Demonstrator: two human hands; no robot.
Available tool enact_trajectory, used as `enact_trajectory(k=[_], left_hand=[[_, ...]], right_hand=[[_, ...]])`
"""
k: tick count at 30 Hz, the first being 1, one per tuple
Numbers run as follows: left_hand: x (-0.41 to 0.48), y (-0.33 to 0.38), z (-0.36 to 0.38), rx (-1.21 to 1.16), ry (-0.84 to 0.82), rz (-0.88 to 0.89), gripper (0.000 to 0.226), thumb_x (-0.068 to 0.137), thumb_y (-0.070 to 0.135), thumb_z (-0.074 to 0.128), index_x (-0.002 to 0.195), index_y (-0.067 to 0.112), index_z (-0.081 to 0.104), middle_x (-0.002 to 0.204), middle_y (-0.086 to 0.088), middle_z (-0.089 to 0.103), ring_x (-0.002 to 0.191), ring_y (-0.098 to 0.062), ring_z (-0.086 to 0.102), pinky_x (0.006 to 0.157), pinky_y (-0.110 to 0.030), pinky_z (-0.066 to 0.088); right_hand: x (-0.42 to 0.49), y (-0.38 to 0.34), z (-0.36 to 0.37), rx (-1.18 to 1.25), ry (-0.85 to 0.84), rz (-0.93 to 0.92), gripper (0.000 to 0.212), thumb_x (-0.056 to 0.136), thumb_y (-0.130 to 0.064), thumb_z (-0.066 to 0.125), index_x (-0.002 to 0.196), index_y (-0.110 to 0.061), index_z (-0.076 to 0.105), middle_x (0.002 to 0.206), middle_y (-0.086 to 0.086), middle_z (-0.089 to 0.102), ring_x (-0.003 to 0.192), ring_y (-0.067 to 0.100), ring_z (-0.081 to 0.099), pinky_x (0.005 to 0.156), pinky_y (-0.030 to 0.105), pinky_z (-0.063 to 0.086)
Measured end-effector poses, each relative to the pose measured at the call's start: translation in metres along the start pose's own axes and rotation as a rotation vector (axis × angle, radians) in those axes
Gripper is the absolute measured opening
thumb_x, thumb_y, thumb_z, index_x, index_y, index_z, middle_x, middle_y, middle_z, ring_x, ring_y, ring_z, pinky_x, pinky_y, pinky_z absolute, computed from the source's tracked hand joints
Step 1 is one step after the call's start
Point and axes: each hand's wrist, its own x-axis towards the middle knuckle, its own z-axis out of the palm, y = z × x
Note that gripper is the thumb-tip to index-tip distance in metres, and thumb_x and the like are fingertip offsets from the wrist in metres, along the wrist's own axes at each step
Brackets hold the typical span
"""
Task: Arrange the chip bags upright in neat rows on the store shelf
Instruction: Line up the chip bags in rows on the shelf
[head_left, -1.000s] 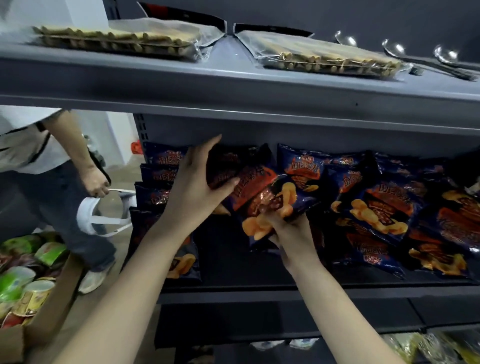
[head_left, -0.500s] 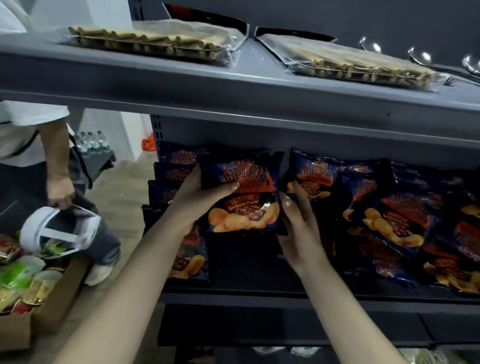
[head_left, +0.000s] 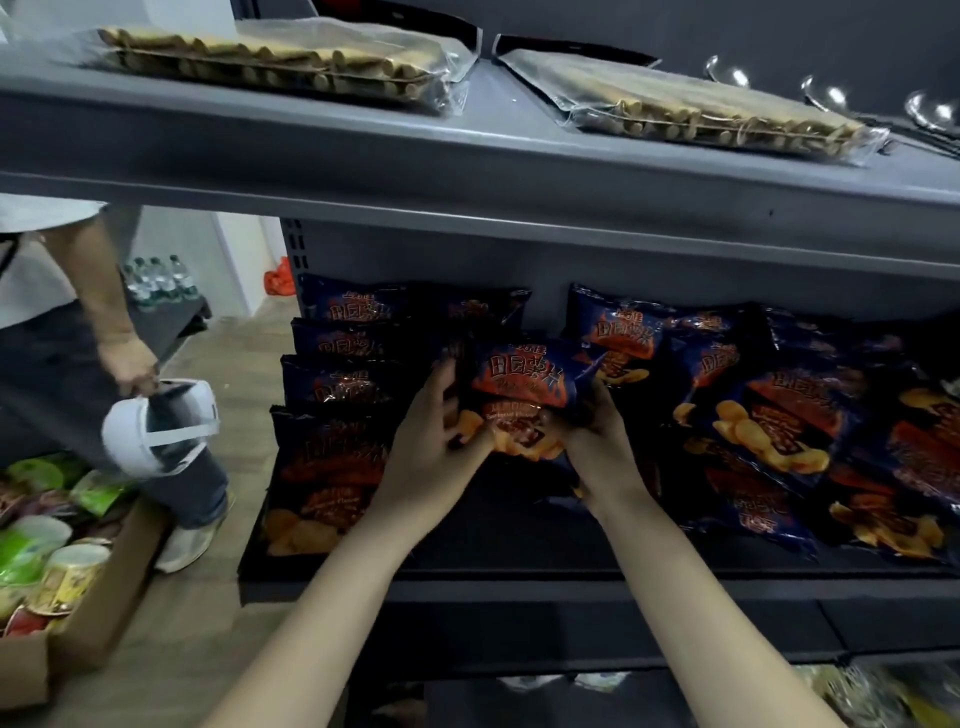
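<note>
Left of centre, a row of chip bags (head_left: 337, 410) stands upright on the shelf (head_left: 519, 590). At centre, the left hand (head_left: 431, 452) and right hand (head_left: 597, 441) grip one chip bag (head_left: 524, 376); loose bags (head_left: 779, 415) lie tumbled at right.

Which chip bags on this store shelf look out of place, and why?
The chip bags on the right lie tilted and overlapping in a heap, unlike the left row of chip bags, which stands upright. The left hand and right hand grip the middle chip bag between the groups.
</note>
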Motion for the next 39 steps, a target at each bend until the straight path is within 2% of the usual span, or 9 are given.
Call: enact_trajectory(k=[4,9,14,18,23,27,32,35,39], left_hand=[[-0.017,-0.009,0.016,0.154,-0.082,0.003,0.072,0.088,0.026,0.059,0.146,0.024,0.018,0.149,0.006,0.027,0.136,-0.01,0.029,0.114,-0.035,0.028],[-0.026,-0.014,0.027,0.196,-0.105,-0.015,0.069,0.09,0.024,0.057,0.145,0.028,0.016,0.135,0.022,0.014,0.126,0.008,0.013,0.102,-0.005,0.015],[-0.023,-0.02,0.026,0.139,-0.135,-0.062,0.062,0.089,0.023,0.057,0.142,0.027,0.024,0.141,0.013,0.028,0.132,-0.004,0.027,0.108,-0.027,0.03],[-0.024,-0.026,0.031,0.169,-0.156,-0.113,0.066,0.09,0.027,0.055,0.146,0.026,0.019,0.154,0.004,0.017,0.141,-0.011,0.015,0.112,-0.027,0.019],[-0.027,-0.029,0.036,0.178,-0.144,-0.122,0.066,0.09,0.024,0.055,0.145,0.028,0.018,0.155,0.004,0.014,0.141,-0.01,0.014,0.108,-0.02,0.017],[-0.029,-0.026,0.034,0.139,-0.122,-0.125,0.062,0.09,0.023,0.055,0.143,0.029,0.024,0.152,0.006,0.018,0.139,-0.009,0.019,0.11,-0.026,0.022],[-0.031,-0.02,0.031,0.095,-0.06,-0.093,0.048,0.09,0.018,0.054,0.134,0.028,0.037,0.129,0.013,0.039,0.121,-0.002,0.036,0.1,-0.021,0.031],[-0.034,-0.017,0.038,0.057,-0.093,-0.111,0.04,0.09,0.017,0.053,0.127,0.03,0.042,0.125,0.015,0.043,0.118,-0.002,0.04,0.101,-0.023,0.034],[-0.04,-0.008,0.054,0.042,-0.238,-0.147,0.042,0.091,0.023,0.053,0.13,0.033,0.04,0.125,0.02,0.04,0.116,0.003,0.036,0.099,-0.02,0.031]], right_hand=[[0.01,0.015,0.005,-0.017,-0.075,0.065,0.058,0.086,0.009,0.053,0.136,-0.019,0.043,0.123,0.007,0.063,0.11,0.021,0.062,0.091,0.04,0.053],[0.02,0.022,0.015,0.005,-0.112,0.2,0.062,0.083,0.013,0.048,0.137,-0.019,0.044,0.119,0.01,0.064,0.099,0.02,0.064,0.063,0.025,0.053],[0.028,0.028,0.02,-0.096,-0.112,0.183,0.053,0.084,0.008,0.05,0.129,-0.02,0.048,0.115,0.005,0.064,0.103,0.019,0.062,0.08,0.034,0.053],[0.027,0.036,0.014,-0.485,-0.062,0.059,0.039,0.088,-0.016,0.06,0.126,-0.018,0.053,0.113,0.002,0.064,0.106,0.021,0.06,0.085,0.031,0.047],[0.024,0.042,0.011,-0.634,-0.012,-0.009,0.052,0.086,-0.028,0.066,0.133,-0.014,0.048,0.122,0.005,0.062,0.113,0.02,0.057,0.087,0.024,0.042],[0.02,0.038,0.008,-0.388,0.056,0.038,0.057,0.083,-0.016,0.069,0.135,-0.016,0.045,0.124,0.005,0.06,0.115,0.019,0.057,0.099,0.035,0.046],[0.005,0.006,-0.009,0.001,0.06,-0.016,0.046,0.087,0.004,0.058,0.129,-0.014,0.049,0.113,0.002,0.06,0.113,0.014,0.056,0.096,0.025,0.046],[-0.007,-0.007,-0.026,-0.158,0.054,-0.123,0.042,0.088,0.003,0.058,0.125,-0.016,0.052,0.114,-0.006,0.059,0.113,0.005,0.055,0.096,0.02,0.046],[-0.025,-0.002,-0.05,-0.704,0.051,-0.237,0.043,0.085,-0.009,0.062,0.124,-0.025,0.054,0.124,-0.005,0.052,0.115,0.008,0.05,0.093,0.015,0.037]])
